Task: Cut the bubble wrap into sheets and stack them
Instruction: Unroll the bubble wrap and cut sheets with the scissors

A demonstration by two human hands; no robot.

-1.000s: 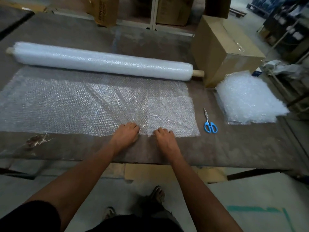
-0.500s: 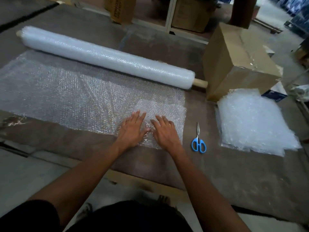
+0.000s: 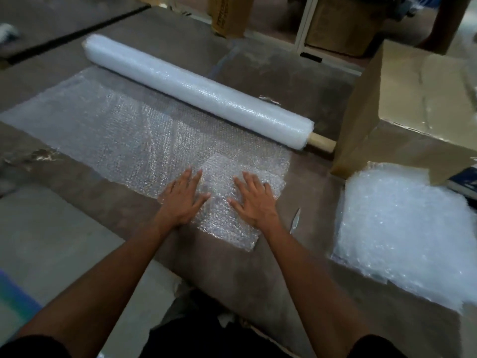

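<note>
Hands: left hand (image 3: 183, 196) and right hand (image 3: 254, 200) spread flat, pressing the clear folded bubble-wrap sheet (image 3: 227, 202) at the counter's near edge.
Advice: smooth outward evenly, keeping edges aligned.

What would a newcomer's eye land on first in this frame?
Two hands, left hand and right hand, pressed flat with spread fingers on a folded bubble wrap piece at the table's near edge. Behind them the long bubble wrap roll lies diagonally; the stack of cut sheets sits at right.
</note>
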